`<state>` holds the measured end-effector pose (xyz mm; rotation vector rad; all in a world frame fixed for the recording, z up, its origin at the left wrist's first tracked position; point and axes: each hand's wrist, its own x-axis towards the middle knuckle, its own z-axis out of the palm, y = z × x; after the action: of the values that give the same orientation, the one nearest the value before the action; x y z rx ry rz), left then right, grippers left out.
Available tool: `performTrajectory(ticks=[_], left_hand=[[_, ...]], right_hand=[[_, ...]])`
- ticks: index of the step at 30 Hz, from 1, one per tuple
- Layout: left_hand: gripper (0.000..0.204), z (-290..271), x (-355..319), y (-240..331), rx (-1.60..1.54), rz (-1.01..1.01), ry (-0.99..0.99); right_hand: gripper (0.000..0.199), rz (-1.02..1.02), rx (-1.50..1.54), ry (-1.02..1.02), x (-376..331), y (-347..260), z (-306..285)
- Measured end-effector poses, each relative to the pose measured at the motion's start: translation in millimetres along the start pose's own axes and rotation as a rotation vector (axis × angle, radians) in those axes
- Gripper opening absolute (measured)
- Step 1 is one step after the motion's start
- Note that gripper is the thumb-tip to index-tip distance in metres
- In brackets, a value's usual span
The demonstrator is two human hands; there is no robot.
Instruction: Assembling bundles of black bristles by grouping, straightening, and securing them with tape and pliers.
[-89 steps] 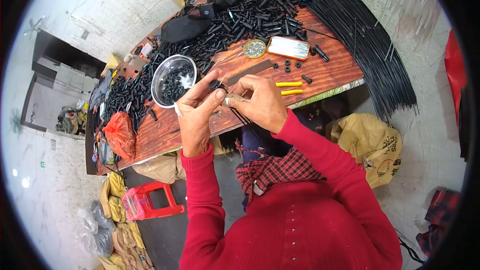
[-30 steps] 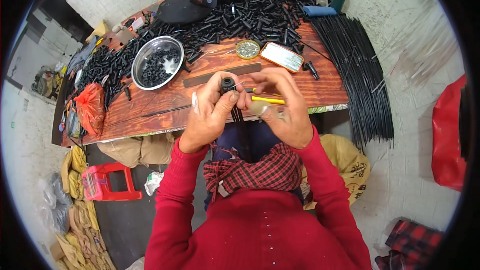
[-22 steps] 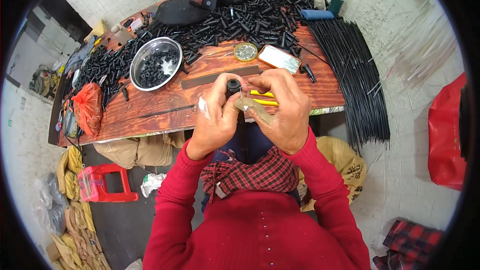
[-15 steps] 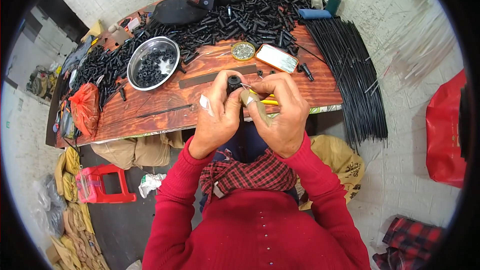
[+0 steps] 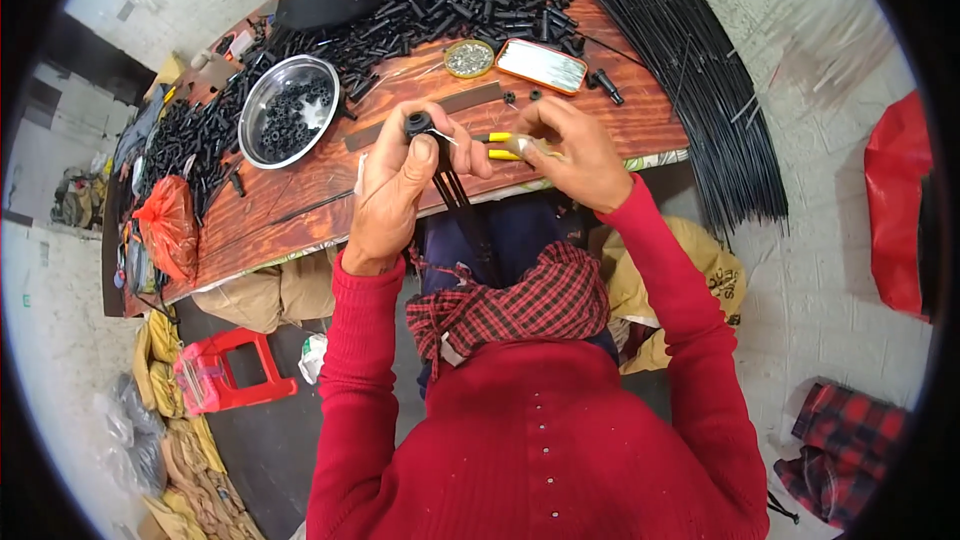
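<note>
My left hand [image 5: 395,180] is closed around a black round plastic part [image 5: 418,124], with the thumb pressed against its side. Several thin black rods [image 5: 455,190] hang from that part toward my lap. A short pale wire [image 5: 440,134] sticks out beside it, over my left fingers. To the right, the fingers of my right hand [image 5: 570,155] curl round the yellow handle ends of a pair of pliers [image 5: 500,137] at the table's front edge. Pale tape wraps my right thumb, and the hand hides part of the handles.
A steel bowl [image 5: 246,130] of small black rings stands left. Behind lie heaped black plastic tubes [image 5: 470,5], a round tin of small metal bits [image 5: 469,58] and an orange-rimmed tray [image 5: 541,66]. Long black rods [image 5: 700,90] overhang the right edge. A red plastic bag [image 5: 168,225] sits left.
My right hand has come away from the black part and moved right to the pliers. My left hand has shifted left with the part, showing its hanging rods. The view has tilted down.
</note>
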<state>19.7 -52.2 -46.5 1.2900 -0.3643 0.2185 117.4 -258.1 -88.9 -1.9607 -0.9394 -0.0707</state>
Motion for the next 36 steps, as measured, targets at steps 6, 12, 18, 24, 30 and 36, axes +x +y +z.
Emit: performTrajectory(ticks=[6, 12, 18, 24, 30, 36], left_hand=[[0.048, 11.4, -3.8, 0.5, -0.183, -0.105, -0.016], [0.043, 9.4, -4.1, -16.9, -0.075, -0.007, 0.025], [0.043, 9.5, -2.3, -23.2, 0.003, 0.061, 0.093], [0.043, 2.0, -4.3, -19.0, -0.092, 0.010, 0.144], [0.072, -6.5, -4.4, -2.8, -0.018, 0.003, 0.099], [0.053, -13.3, -7.5, 0.6, 0.078, -0.052, 0.032]], right_hand=[[0.036, -0.033, -0.448, -0.059, -26.2, 76.4, 31.2], [0.032, -0.194, -0.576, -0.018, -20.7, 83.7, 46.4], [0.030, -0.228, -0.560, -0.019, -7.4, 97.1, 44.0], [0.036, 0.339, -0.024, -0.148, -1.5, 92.6, 29.6], [0.041, 0.487, 0.755, -0.368, -10.4, 3.9, -30.4], [0.039, 0.367, 0.532, -0.641, 0.0, -51.9, -63.0]])
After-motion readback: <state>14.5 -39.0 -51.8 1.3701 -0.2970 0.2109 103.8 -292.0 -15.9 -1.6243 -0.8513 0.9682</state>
